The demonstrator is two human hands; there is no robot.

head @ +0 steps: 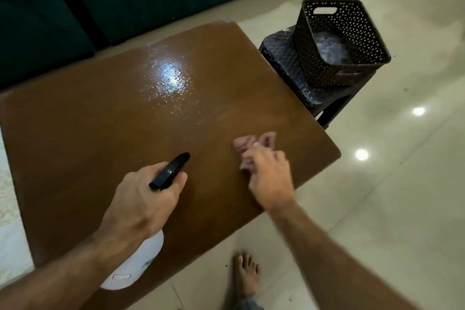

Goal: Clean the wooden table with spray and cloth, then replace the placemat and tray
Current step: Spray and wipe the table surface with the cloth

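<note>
Two hands over the table (100, 121): left hand (148, 199) grips the spray bottle (171, 171), right hand (269, 178) fingers curl onto the cloth (251, 146). Spraying looks done. Next, likely wiping toward the wet patch (171, 78).

Looking down, I see both my forearms bare to the frame's edge, with no sleeves, watch or rings showing on my left hand (148, 199) or my right hand (270, 178). My foot (245, 277) is bare, and a grey-blue trouser hem (247, 303) sits just above it.
</note>
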